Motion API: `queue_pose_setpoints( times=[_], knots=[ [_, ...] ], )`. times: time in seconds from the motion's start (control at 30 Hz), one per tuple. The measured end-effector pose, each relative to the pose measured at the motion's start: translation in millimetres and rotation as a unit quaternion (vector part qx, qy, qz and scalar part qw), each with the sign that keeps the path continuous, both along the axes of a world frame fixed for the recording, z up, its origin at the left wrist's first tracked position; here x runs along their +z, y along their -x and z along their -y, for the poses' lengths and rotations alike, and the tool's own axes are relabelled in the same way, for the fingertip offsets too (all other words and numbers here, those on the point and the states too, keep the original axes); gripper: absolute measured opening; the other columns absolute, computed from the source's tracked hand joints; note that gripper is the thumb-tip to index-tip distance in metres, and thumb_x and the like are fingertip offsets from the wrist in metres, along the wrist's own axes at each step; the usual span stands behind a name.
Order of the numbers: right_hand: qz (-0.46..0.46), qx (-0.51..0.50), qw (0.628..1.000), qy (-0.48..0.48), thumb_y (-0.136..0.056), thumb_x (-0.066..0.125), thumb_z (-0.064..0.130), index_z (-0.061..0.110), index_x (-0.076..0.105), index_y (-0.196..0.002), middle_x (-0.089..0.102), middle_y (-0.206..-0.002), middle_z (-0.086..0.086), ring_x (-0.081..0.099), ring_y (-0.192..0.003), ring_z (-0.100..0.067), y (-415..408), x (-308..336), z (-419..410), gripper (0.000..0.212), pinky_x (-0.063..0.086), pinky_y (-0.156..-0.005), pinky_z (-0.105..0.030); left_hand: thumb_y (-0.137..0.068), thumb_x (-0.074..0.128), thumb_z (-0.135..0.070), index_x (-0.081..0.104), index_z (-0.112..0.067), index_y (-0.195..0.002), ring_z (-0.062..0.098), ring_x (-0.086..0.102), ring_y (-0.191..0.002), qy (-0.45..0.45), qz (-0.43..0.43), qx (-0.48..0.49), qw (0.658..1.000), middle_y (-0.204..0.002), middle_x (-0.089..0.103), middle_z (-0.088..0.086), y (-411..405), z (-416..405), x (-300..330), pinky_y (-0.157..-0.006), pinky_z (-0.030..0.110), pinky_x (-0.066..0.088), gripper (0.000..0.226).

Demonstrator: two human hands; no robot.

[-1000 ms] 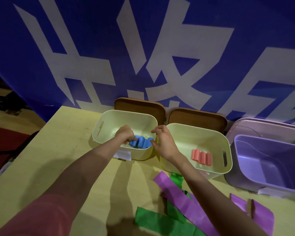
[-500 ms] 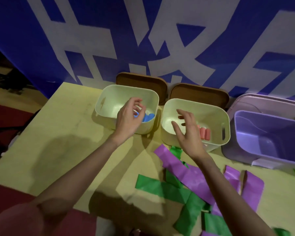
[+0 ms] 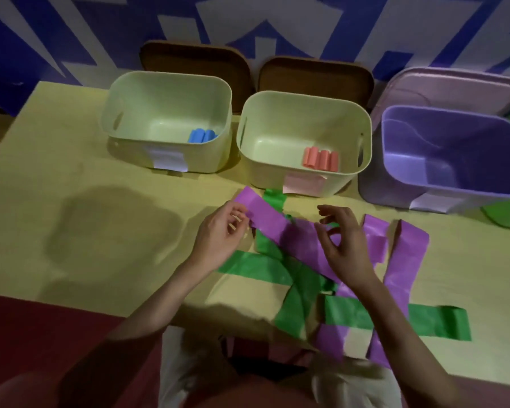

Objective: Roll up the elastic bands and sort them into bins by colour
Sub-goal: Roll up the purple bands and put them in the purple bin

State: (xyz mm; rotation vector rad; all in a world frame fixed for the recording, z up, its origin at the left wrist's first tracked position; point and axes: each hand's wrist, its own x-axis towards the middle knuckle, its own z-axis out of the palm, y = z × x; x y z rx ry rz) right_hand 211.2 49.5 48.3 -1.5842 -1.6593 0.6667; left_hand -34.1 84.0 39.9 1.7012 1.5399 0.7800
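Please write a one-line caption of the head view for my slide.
Both hands, left hand and right hand, reach a purple band before three bins.

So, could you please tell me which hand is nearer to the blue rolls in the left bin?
Left. The left hand lies in front of the blue rolls; the right hand is farther right, before the pink rolls' bin.

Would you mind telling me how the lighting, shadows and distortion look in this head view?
Head view: dim overall; a broad soft shadow falls on the table left of the left hand; wide-angle bending curves the table edges and the bins; the right hand looks slightly soft; no strong glare.
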Motion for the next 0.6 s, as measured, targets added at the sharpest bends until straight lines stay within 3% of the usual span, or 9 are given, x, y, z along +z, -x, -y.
queue_pose_setpoints(
  times=[0.07, 0.2, 0.37, 0.5, 0.6],
  knots=[
    [0.000, 0.002, 1.000, 0.006, -0.091, 0.059, 0.012, 0.008, 0.057, -0.118, 0.055, -0.104, -0.004, 0.060, -0.088, -0.017, -4.4, -13.6, 7.9, 0.028, 0.052, -0.075, -0.034, -0.088, 0.063, -0.014, 0.059, -0.022, -0.096, 0.004, 0.061, -0.075, 0.001, 0.003, -0.008, 1.000, -0.087, 0.065, -0.017, -8.0, 8.5, -16.0, -0.067, 0.037, 0.055, 0.013],
    [0.008, 0.010, 1.000, 0.024, -0.091, 0.056, 0.018, 0.008, 0.056, -0.120, 0.054, -0.110, -0.003, 0.058, -0.095, -0.016, -6.8, -34.0, 22.0, 0.031, 0.049, -0.084, -0.028, -0.088, 0.061, -0.016, 0.060, -0.016, -0.100, 0.013, 0.061, -0.087, -0.055, -0.006, -0.030, 0.998, -0.099, 0.065, -0.002, -20.3, 14.6, -39.4, -0.076, 0.042, 0.052, 0.013],
    [0.011, 0.028, 0.999, 0.027, -0.091, 0.055, 0.020, 0.010, 0.055, -0.122, 0.051, -0.117, 0.001, 0.056, -0.105, -0.016, -5.5, -47.3, 30.8, 0.032, 0.049, -0.091, -0.030, -0.085, 0.061, -0.019, 0.056, -0.004, -0.118, 0.027, 0.053, -0.110, -0.119, -0.054, 0.042, 0.990, -0.116, 0.056, 0.012, -21.1, -7.5, -52.6, -0.092, 0.050, 0.046, 0.037],
    [0.023, 0.040, 0.999, 0.025, -0.094, 0.056, 0.018, 0.009, 0.055, -0.121, 0.051, -0.117, -0.003, 0.056, -0.105, -0.019, -2.1, -55.4, 35.3, 0.029, 0.050, -0.092, -0.037, -0.084, 0.055, -0.032, 0.047, 0.000, -0.130, 0.032, 0.054, -0.115, -0.044, -0.066, 0.108, 0.991, -0.123, 0.058, 0.017, -24.5, -32.2, -52.3, -0.097, 0.049, 0.044, 0.056],
    [0.021, 0.046, 0.999, 0.000, -0.093, 0.056, 0.017, 0.007, 0.056, -0.119, 0.052, -0.115, -0.005, 0.054, -0.105, -0.019, 2.3, -59.7, 37.3, 0.028, 0.048, -0.093, -0.037, -0.090, 0.060, -0.025, 0.051, -0.003, -0.127, 0.031, 0.058, -0.109, -0.016, -0.099, 0.121, 0.988, -0.115, 0.064, 0.013, -28.0, -43.4, -50.7, -0.094, 0.043, 0.045, 0.044]
  ],
)
